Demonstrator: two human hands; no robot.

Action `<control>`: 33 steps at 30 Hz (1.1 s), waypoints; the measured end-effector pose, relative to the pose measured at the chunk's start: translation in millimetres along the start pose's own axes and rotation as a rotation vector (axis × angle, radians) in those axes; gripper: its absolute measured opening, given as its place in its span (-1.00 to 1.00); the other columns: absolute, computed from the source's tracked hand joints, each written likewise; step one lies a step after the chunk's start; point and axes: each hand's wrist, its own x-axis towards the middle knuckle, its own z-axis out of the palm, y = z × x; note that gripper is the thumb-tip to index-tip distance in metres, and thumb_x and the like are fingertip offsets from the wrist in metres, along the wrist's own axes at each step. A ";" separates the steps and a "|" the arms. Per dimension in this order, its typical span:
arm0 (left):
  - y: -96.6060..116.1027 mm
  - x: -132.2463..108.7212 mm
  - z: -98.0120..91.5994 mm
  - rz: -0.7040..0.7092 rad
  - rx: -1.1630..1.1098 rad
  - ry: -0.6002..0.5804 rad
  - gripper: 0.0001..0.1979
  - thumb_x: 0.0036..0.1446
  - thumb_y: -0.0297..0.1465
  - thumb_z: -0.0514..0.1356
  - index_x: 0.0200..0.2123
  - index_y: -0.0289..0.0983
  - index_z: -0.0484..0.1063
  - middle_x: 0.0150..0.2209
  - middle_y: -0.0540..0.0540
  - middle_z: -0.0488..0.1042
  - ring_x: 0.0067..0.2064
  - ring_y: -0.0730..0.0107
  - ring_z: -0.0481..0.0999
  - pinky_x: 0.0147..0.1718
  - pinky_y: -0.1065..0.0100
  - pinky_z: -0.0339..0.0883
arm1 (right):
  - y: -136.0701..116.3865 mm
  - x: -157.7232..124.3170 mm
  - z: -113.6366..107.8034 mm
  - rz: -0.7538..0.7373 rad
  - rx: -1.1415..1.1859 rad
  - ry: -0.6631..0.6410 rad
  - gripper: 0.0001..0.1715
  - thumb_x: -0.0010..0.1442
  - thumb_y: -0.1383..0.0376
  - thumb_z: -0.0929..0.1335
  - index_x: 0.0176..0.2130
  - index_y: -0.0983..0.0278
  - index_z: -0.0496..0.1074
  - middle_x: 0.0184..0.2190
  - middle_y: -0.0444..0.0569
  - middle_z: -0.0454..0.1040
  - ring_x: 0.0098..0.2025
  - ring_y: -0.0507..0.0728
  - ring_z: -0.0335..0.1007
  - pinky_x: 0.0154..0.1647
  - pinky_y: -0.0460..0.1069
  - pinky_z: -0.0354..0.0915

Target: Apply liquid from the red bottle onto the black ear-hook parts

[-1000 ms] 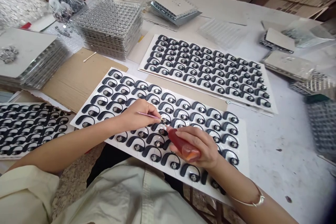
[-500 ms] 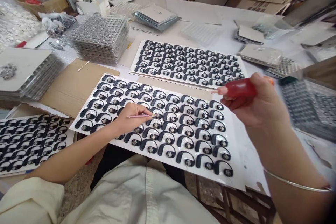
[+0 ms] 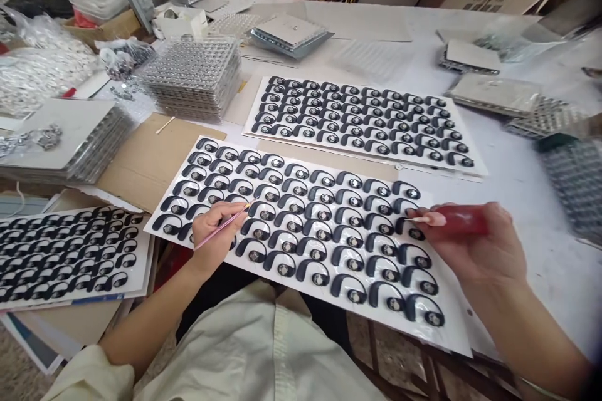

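Observation:
A white sheet holds rows of black ear-hook earpieces, each with a round silver centre. My left hand rests over the sheet's left part, pinching a thin pink applicator whose tip points up and right. My right hand is shut around a red squeeze bottle, held level above the sheet's right side. Its front end is pale and blurred, close to a black earpiece. Whether it touches that earpiece, I cannot tell.
Farther back lies a second earpiece sheet, and a third sits at the left. Stacked clear trays of small metal parts, a cardboard sheet and plastic bags crowd the white table.
The red bottle has moved from the sheet's middle to its right side, and my left hand has shifted slightly left. The view has also swung.

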 end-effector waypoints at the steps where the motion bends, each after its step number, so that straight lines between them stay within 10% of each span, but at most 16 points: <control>1: -1.3 2.4 1.9 -0.011 0.007 0.007 -0.89 0.06 -0.39 0.32 -0.29 -0.23 0.57 -0.22 -0.07 0.60 -0.16 0.28 0.58 -0.10 0.27 0.48 | 0.9 3.2 4.1 0.047 -0.006 -0.048 -0.41 -0.54 0.22 0.61 -0.65 0.19 0.19 -0.63 -0.10 0.38 -0.64 0.12 0.28 -0.52 0.22 0.34; 7: -3.1 20.2 8.1 0.020 0.059 0.054 -0.86 0.07 -0.36 0.31 -0.27 -0.25 0.57 -0.23 -0.07 0.60 -0.19 0.27 0.60 -0.12 0.27 0.49 | 3.1 29.6 29.3 0.075 -0.058 -0.235 -0.33 -0.54 0.08 0.60 -0.57 0.18 0.16 -0.67 -0.21 0.30 -0.61 0.09 0.29 -0.51 0.12 0.36; 15: 30.0 6.5 21.6 0.684 0.352 -0.146 -0.83 0.09 -0.60 0.26 -0.24 -0.29 0.46 -0.28 -0.09 0.61 -0.33 0.37 0.57 -0.24 0.25 0.40 | -21.2 -1.4 59.6 -0.196 -0.023 -0.298 -0.50 -0.30 0.10 0.56 -0.61 0.18 0.21 -0.66 -0.17 0.40 -0.62 0.12 0.34 -0.53 0.13 0.32; 23: 15.5 -5.7 53.1 0.728 0.491 -0.273 -0.83 0.16 -0.62 0.14 -0.19 -0.33 0.40 -0.19 -0.18 0.59 -0.32 0.33 0.51 -0.33 0.24 0.29 | 26.7 -101.3 100.3 -0.491 -0.301 -0.570 -0.80 0.04 0.13 0.45 -0.35 0.19 0.52 -0.46 -0.10 0.46 -0.48 0.04 0.41 -0.58 -0.05 0.31; 33: 17.0 -7.2 52.8 0.798 0.574 -0.229 -0.90 0.17 -0.60 0.14 -0.26 -0.37 0.43 -0.21 -0.22 0.58 -0.42 0.35 0.42 -0.40 0.24 0.24 | 55.8 -103.9 92.2 -0.849 -0.629 -0.701 -0.81 0.05 0.23 0.45 -0.28 0.22 0.47 -0.43 -0.07 0.44 -0.41 0.09 0.35 -0.41 0.04 0.29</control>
